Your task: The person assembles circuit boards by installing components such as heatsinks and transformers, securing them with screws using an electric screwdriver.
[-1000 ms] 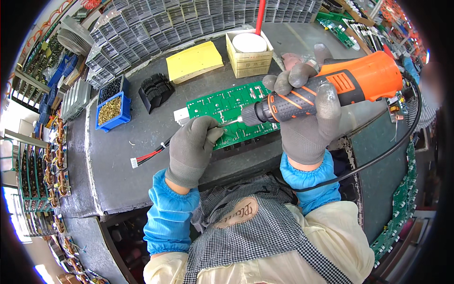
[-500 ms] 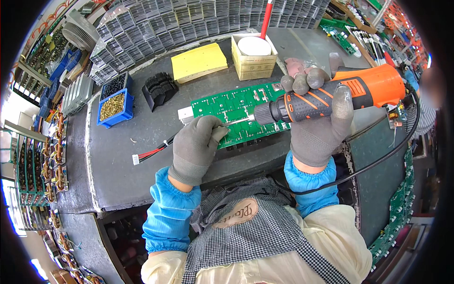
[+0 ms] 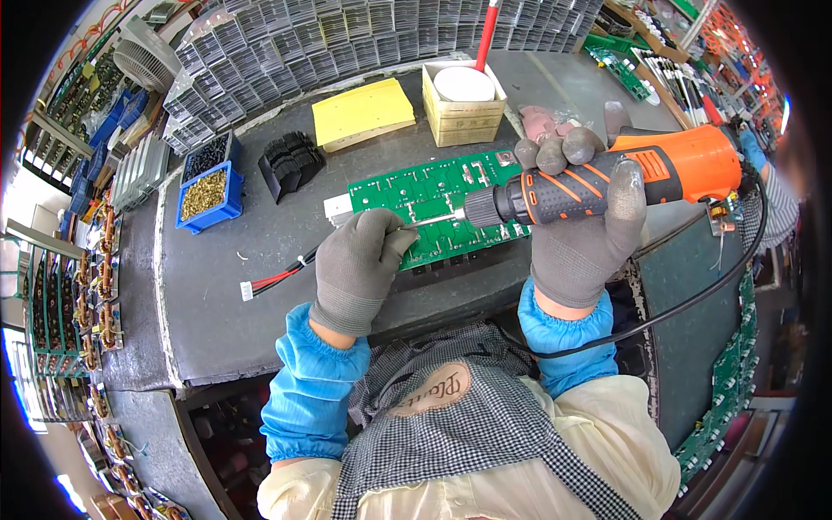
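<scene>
My gloved right hand (image 3: 582,221) is wrapped round an orange and black corded electric screwdriver (image 3: 637,173), held level over a green circuit board (image 3: 446,186). Its metal bit runs left to the fingertips of my gloved left hand (image 3: 357,264). Those fingers are pinched together at the bit's tip; whether a screw sits there is hidden. Beneath both hands the board lies on the dark bench, with a white connector at its left end and black parts under its near edge. Red and black wires with a white plug (image 3: 247,290) stretch out to the left of it.
A blue bin of brass-coloured screws (image 3: 204,198) stands left, beside a bin of black pieces (image 3: 206,156). Black parts (image 3: 290,165), yellow sheets (image 3: 364,114) and a box with a white round container (image 3: 464,117) lie beyond the board. The tool's black cable (image 3: 685,303) loops down on the right. Another person works at far right.
Almost nothing differs. The whole view has shifted very slightly, while both hands, the screwdriver and the board keep the same arrangement.
</scene>
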